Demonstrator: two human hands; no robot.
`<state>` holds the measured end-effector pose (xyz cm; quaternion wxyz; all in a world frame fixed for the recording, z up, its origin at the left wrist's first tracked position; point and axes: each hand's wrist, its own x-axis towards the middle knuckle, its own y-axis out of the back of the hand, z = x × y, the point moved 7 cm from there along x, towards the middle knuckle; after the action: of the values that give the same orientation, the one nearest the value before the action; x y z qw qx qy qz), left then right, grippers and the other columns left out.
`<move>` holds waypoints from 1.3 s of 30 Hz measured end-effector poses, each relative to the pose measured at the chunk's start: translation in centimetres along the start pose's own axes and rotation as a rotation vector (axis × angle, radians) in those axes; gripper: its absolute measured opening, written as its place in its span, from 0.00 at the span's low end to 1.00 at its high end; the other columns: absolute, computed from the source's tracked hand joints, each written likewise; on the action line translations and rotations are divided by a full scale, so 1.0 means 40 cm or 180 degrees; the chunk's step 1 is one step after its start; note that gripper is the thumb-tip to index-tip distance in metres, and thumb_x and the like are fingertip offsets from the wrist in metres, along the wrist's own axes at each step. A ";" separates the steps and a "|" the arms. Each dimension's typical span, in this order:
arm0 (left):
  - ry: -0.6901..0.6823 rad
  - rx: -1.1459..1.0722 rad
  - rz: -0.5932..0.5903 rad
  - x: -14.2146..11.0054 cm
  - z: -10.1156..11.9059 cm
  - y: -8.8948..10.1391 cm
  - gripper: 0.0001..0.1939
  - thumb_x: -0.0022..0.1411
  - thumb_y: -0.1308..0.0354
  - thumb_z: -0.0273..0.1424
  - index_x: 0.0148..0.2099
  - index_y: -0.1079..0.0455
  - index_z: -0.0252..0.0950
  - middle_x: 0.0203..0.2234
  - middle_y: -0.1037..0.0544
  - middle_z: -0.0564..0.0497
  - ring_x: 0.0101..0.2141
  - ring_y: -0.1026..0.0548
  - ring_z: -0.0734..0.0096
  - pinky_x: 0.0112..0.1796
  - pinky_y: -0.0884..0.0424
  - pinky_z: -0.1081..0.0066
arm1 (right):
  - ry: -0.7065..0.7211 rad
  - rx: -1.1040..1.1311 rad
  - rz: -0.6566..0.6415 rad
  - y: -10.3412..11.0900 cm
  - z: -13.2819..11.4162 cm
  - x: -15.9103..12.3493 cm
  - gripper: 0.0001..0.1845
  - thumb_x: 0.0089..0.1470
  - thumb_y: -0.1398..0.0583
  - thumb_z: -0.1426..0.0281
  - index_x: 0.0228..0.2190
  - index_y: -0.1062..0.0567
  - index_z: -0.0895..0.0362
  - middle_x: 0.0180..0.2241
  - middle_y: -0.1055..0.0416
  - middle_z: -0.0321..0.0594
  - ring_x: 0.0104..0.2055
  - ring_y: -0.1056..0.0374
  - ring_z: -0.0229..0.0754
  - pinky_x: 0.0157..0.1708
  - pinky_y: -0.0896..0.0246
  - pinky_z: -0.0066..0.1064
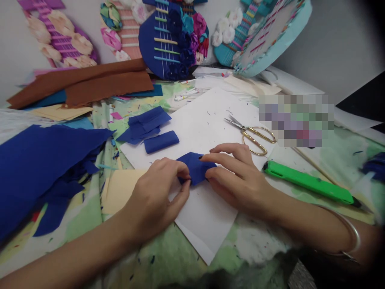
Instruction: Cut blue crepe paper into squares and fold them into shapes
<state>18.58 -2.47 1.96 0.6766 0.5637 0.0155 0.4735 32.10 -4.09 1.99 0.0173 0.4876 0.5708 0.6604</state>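
Observation:
A small piece of dark blue crepe paper (197, 170) lies over the white sheet (210, 120) between my hands. My left hand (164, 186) pinches its left edge with thumb and forefinger. On the other side, my right hand (240, 174) holds the right edge, thumb below and bent fingers on top. Just beyond my left hand are a rolled blue crepe paper strip (161, 142) and a few folded blue pieces (146, 123). Gold-handled scissors (252, 134) rest beyond my right hand, their blades partly apart.
A green box cutter (309, 182) lies right of my right hand. Large blue crepe paper (45, 164) covers the left side, with brown crepe paper (105, 82) behind. Decorated paper guitars (162, 44) stand along the back. Scraps dot the green-patterned tablecloth (162, 261).

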 end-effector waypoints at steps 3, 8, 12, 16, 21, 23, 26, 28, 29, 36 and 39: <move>-0.0349 -0.0122 -0.0005 -0.005 0.010 0.000 0.11 0.59 0.42 0.27 0.44 0.37 0.35 0.36 0.27 0.47 0.40 0.29 0.63 0.40 0.29 0.61 | -0.0191 0.0263 -0.0083 0.002 0.018 -0.002 0.06 0.55 0.44 0.79 0.32 0.29 0.57 0.45 0.27 0.43 0.49 0.39 0.49 0.45 0.42 0.45; -0.0871 0.0464 0.0065 -0.020 0.008 0.008 0.12 0.56 0.39 0.24 0.42 0.34 0.36 0.36 0.27 0.46 0.39 0.31 0.58 0.40 0.31 0.55 | -0.0394 0.0967 -0.0295 -0.002 0.064 -0.008 0.05 0.55 0.42 0.77 0.31 0.28 0.57 0.41 0.28 0.42 0.44 0.40 0.44 0.45 0.41 0.41; -0.0969 0.0439 -0.0042 -0.030 -0.002 0.009 0.10 0.56 0.42 0.19 0.40 0.31 0.36 0.33 0.25 0.48 0.38 0.30 0.60 0.37 0.31 0.58 | -0.0464 0.1148 -0.0430 -0.014 0.093 -0.015 0.07 0.53 0.42 0.79 0.30 0.28 0.56 0.36 0.29 0.40 0.41 0.40 0.42 0.43 0.40 0.37; -0.0842 0.0154 -0.0201 -0.027 -0.011 -0.002 0.07 0.58 0.43 0.20 0.39 0.32 0.35 0.33 0.25 0.48 0.38 0.31 0.61 0.38 0.32 0.58 | -0.0434 0.1050 -0.0530 -0.016 0.080 -0.014 0.08 0.54 0.43 0.80 0.33 0.28 0.57 0.35 0.29 0.41 0.40 0.40 0.42 0.41 0.41 0.36; -0.0692 -0.0019 -0.0343 -0.023 -0.016 -0.017 0.05 0.60 0.44 0.21 0.39 0.32 0.34 0.32 0.26 0.48 0.38 0.32 0.63 0.39 0.33 0.59 | -0.0282 0.0686 -0.0508 -0.008 0.045 -0.015 0.06 0.56 0.44 0.78 0.35 0.28 0.58 0.39 0.30 0.44 0.41 0.41 0.43 0.42 0.41 0.38; -0.0673 -0.0048 -0.0354 -0.022 -0.016 -0.017 0.05 0.60 0.44 0.21 0.39 0.32 0.33 0.32 0.26 0.48 0.37 0.32 0.64 0.39 0.33 0.59 | -0.0217 0.0645 -0.0539 -0.010 0.037 -0.015 0.05 0.57 0.44 0.78 0.34 0.28 0.59 0.38 0.30 0.44 0.40 0.42 0.43 0.41 0.41 0.37; -0.0623 -0.0140 -0.0310 -0.018 -0.019 -0.010 0.05 0.61 0.45 0.21 0.39 0.32 0.35 0.31 0.26 0.49 0.36 0.32 0.65 0.38 0.32 0.61 | -0.0291 0.0686 -0.0693 -0.023 0.040 -0.015 0.08 0.59 0.47 0.78 0.33 0.29 0.60 0.35 0.29 0.44 0.38 0.41 0.43 0.38 0.42 0.36; -0.0565 -0.0197 -0.0283 -0.014 -0.023 -0.007 0.06 0.62 0.45 0.22 0.40 0.31 0.37 0.31 0.26 0.50 0.36 0.31 0.66 0.37 0.32 0.63 | -0.0409 0.0766 -0.0790 -0.031 0.047 -0.013 0.09 0.60 0.49 0.77 0.32 0.29 0.60 0.33 0.29 0.44 0.38 0.41 0.43 0.37 0.42 0.36; -0.0510 -0.0232 -0.0277 -0.012 -0.027 -0.007 0.06 0.62 0.46 0.23 0.40 0.31 0.37 0.31 0.25 0.50 0.35 0.30 0.67 0.36 0.31 0.63 | -0.0467 0.0823 -0.0822 -0.034 0.052 -0.013 0.10 0.60 0.49 0.77 0.32 0.29 0.60 0.32 0.29 0.44 0.37 0.41 0.43 0.37 0.43 0.35; -0.0021 -0.0483 -0.0409 -0.007 -0.053 -0.015 0.05 0.62 0.45 0.25 0.37 0.29 0.37 0.30 0.27 0.51 0.33 0.30 0.70 0.33 0.33 0.70 | -0.0802 0.1080 -0.1040 -0.047 0.071 -0.016 0.06 0.57 0.46 0.77 0.33 0.28 0.62 0.33 0.33 0.44 0.37 0.42 0.42 0.37 0.45 0.34; 0.0208 -0.0296 -0.0547 -0.008 -0.063 -0.022 0.05 0.62 0.46 0.25 0.35 0.29 0.37 0.32 0.30 0.50 0.35 0.31 0.69 0.35 0.34 0.69 | -0.0914 0.1143 -0.1069 -0.048 0.075 -0.015 0.04 0.55 0.45 0.77 0.31 0.29 0.62 0.31 0.34 0.43 0.36 0.42 0.41 0.37 0.46 0.33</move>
<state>17.55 -0.72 0.21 0.7393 0.5126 0.0639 0.4321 33.37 -1.54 -0.26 0.1205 0.4700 0.7432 0.4607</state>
